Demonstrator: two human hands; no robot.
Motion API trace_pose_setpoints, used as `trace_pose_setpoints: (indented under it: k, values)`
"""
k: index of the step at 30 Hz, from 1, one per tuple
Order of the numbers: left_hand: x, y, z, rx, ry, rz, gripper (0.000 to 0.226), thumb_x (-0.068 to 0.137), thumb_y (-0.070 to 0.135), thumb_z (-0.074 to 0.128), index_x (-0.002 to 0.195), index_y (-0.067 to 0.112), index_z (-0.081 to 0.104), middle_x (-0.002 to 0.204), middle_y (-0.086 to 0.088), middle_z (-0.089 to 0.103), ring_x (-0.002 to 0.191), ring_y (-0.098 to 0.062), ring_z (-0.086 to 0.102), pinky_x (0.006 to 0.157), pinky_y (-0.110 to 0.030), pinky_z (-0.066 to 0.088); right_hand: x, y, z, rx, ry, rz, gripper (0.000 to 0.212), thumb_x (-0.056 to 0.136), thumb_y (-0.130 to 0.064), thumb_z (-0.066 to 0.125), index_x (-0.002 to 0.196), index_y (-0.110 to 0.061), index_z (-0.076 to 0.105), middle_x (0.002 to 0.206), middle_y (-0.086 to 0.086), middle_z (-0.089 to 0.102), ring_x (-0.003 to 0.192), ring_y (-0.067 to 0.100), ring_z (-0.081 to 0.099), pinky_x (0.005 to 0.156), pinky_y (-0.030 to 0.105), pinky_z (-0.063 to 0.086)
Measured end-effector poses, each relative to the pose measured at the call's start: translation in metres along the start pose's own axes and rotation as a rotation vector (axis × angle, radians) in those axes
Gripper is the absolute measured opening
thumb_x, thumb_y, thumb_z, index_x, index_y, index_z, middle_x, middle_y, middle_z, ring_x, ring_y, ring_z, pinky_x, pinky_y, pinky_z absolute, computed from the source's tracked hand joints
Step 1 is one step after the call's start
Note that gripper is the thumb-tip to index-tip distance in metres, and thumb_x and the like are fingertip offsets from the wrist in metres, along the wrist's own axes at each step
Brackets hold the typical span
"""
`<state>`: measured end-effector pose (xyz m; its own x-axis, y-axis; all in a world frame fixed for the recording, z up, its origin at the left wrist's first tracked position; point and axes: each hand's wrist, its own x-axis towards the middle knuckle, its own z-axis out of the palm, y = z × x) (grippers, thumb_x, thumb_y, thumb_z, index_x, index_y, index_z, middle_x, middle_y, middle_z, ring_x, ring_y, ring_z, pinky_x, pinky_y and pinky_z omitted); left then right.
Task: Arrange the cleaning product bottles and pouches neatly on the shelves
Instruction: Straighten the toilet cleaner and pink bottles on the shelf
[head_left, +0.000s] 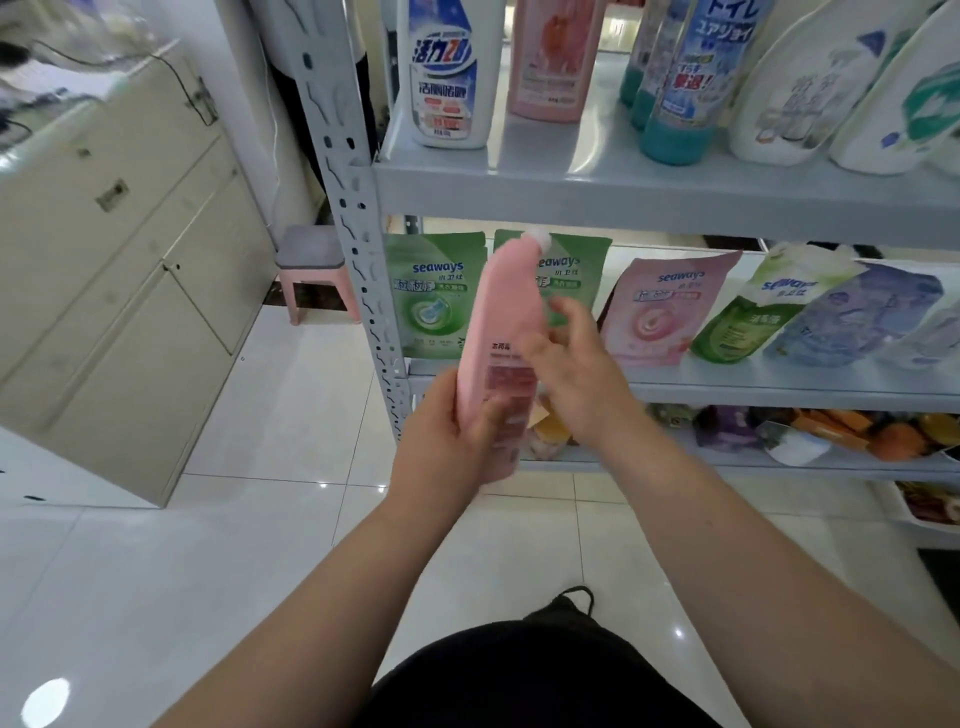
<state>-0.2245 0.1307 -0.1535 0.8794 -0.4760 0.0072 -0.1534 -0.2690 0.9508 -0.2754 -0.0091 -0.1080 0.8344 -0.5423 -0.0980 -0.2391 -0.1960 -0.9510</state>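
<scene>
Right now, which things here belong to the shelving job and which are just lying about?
Job: pink bottle held by the left hand; left green pouch; pink pouch; white bottle on the upper shelf.
Lying about: pink stool; beige cabinet.

Upright pink bottle (506, 332), white-capped

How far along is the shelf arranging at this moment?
Done: bottles stand along the upper shelf. In hand: the left hand grips a pink bottle, right hand by it, blurred. Left: shelve it and straighten the leaning pouches at right.
</scene>
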Motion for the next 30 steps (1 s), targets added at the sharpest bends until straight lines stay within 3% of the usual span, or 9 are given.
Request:
trace_pose_setpoints:
  k: [2, 4, 8, 11, 14, 18, 22, 26, 30]
  values:
    - [0.003, 0.001, 0.006, 0.115, 0.019, 0.149, 0.030, 0.097, 0.035, 0.058, 0.125, 0.028, 0.055, 0.104, 0.009, 0.062, 0.094, -0.014, 0.062, 0.078, -0.039, 0.054, -0.003, 0.003, 0.023, 0.157, 0.016, -0.018, 0.079, 0.080, -0.056, 0.074, 0.143, -0.035, 0.030, 0.129, -0.007, 0.057, 0.109, 0.005, 0.064, 0.090, 0.027, 0.057]
    - [0.000, 0.002, 0.012, 0.271, -0.073, 0.307, 0.053, 0.097, 0.040, 0.049, 0.146, 0.022, 0.043, 0.115, 0.001, 0.049, 0.104, -0.022, 0.055, 0.088, -0.036, 0.049, 0.002, -0.001, 0.027, 0.296, 0.127, -0.005, 0.064, 0.087, -0.044, 0.074, 0.139, -0.031, 0.039, 0.119, -0.009, 0.061, 0.100, 0.000, 0.066, 0.088, 0.022, 0.057]
    - [0.012, 0.006, 0.008, 0.119, -0.220, 0.276, 0.066, 0.092, 0.060, 0.047, 0.154, 0.045, 0.027, 0.132, 0.008, 0.039, 0.125, -0.008, 0.046, 0.109, -0.025, 0.041, 0.019, -0.015, -0.006, 0.547, 0.242, 0.097, 0.020, 0.092, -0.035, 0.068, 0.108, -0.023, 0.065, 0.096, 0.006, 0.074, 0.088, 0.026, 0.074, 0.085, 0.051, 0.060]
    - [0.035, 0.024, -0.003, -0.331, -0.346, -0.144, 0.073, 0.087, 0.050, 0.071, 0.149, 0.030, 0.038, 0.135, -0.005, 0.059, 0.111, -0.023, 0.068, 0.089, -0.047, 0.059, 0.028, -0.025, -0.019, 0.627, 0.284, 0.058, 0.017, 0.099, -0.029, 0.063, 0.114, -0.022, 0.059, 0.092, 0.005, 0.076, 0.085, 0.024, 0.077, 0.075, 0.044, 0.062]
    - [0.050, 0.046, -0.005, -0.567, -0.412, -0.201, 0.047, 0.085, 0.028, 0.066, 0.129, 0.016, 0.056, 0.111, -0.013, 0.073, 0.091, -0.026, 0.074, 0.068, -0.038, 0.061, 0.041, -0.038, -0.028, 0.602, 0.278, -0.007, 0.016, 0.099, -0.032, 0.063, 0.113, -0.025, 0.059, 0.089, -0.002, 0.076, 0.084, 0.019, 0.076, 0.072, 0.037, 0.061]
    - [0.070, 0.068, 0.000, -0.371, -0.227, 0.087, 0.030, 0.099, 0.019, 0.061, 0.125, 0.033, 0.054, 0.115, 0.001, 0.069, 0.098, -0.013, 0.072, 0.076, -0.031, 0.062, 0.060, -0.063, -0.040, 0.232, 0.295, -0.111, 0.051, 0.093, -0.036, 0.071, 0.135, -0.027, 0.044, 0.115, -0.013, 0.065, 0.092, -0.004, 0.066, 0.066, 0.006, 0.049]
    - [0.100, 0.090, 0.009, -0.132, -0.074, 0.344, 0.041, 0.100, 0.025, 0.059, 0.130, 0.046, 0.041, 0.125, 0.013, 0.060, 0.109, 0.004, 0.061, 0.087, -0.018, 0.054, 0.079, -0.088, -0.043, 0.181, 0.274, -0.239, 0.110, 0.076, -0.033, 0.086, 0.156, -0.035, 0.010, 0.137, -0.013, 0.049, 0.115, -0.001, 0.054, 0.092, 0.021, 0.049]
    - [0.134, 0.122, 0.012, -0.024, -0.076, 0.472, 0.040, 0.101, 0.029, 0.056, 0.131, 0.051, 0.040, 0.122, 0.014, 0.059, 0.107, 0.007, 0.057, 0.082, -0.006, 0.045, 0.107, -0.120, -0.059, 0.186, 0.346, -0.349, 0.117, 0.072, -0.027, 0.090, 0.157, -0.031, 0.010, 0.136, -0.010, 0.048, 0.115, 0.001, 0.054, 0.099, 0.027, 0.051]
    - [0.167, 0.125, 0.002, 0.420, 0.119, 0.606, 0.052, 0.100, 0.047, 0.042, 0.147, 0.023, 0.042, 0.128, 0.006, 0.052, 0.116, -0.006, 0.048, 0.097, -0.020, 0.039, 0.139, -0.134, -0.074, 0.140, 0.387, -0.437, 0.117, 0.071, -0.025, 0.091, 0.157, -0.027, 0.011, 0.140, -0.010, 0.042, 0.114, -0.005, 0.048, 0.082, -0.001, 0.041]
